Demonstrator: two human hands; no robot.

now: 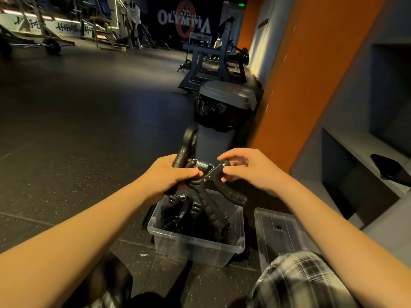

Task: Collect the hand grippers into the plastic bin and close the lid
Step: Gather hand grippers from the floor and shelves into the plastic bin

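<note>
Over the open plastic bin (pixel 195 250), where stored grippers (pixel 175 215) already lie, our left hand (pixel 171 175) clasps two tangled hand grippers (pixel 210 197) while our right hand (pixel 246 170) pinches one's upper end, seemingly to free it for dropping; the lid (pixel 275 230) lies on the floor (pixel 89 152) just right of the bin.

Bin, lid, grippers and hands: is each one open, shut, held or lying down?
plastic bin, open.
stored grippers, lying inside the bin.
lid, off, lying on the floor beside the bin.
hand gripper, held above the bin by both hands.
left hand, gripping it.
right hand, pinching its end.
trash can, lid on.
</note>
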